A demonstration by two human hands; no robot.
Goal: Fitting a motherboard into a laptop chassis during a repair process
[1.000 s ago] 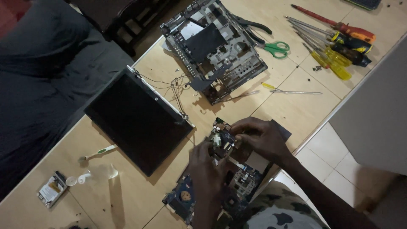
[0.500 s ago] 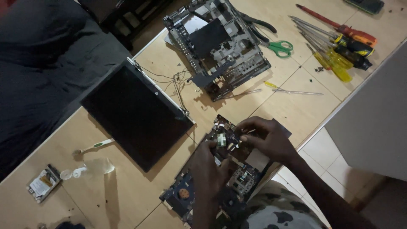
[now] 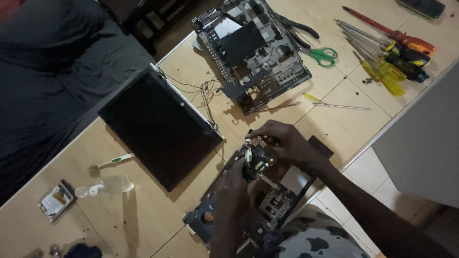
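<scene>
Screwdrivers (image 3: 382,57), scissors (image 3: 321,55), laptop screen (image 3: 160,126), stripped chassis (image 3: 253,52) beyond; left hand (image 3: 234,200) and right hand (image 3: 284,142), fingers curled, grip motherboard (image 3: 248,191).

My left hand (image 3: 234,191) covers the middle of the blue-green laptop circuit board (image 3: 267,200), and my right hand (image 3: 284,143) hides its far corner; whether my fingertips pinch anything there is too dim to tell. The board's near end runs off the bottom edge. The small dark phone-like slab (image 3: 424,6) is cut by the top edge. The dark blue lump (image 3: 82,251) is cut off below.
</scene>
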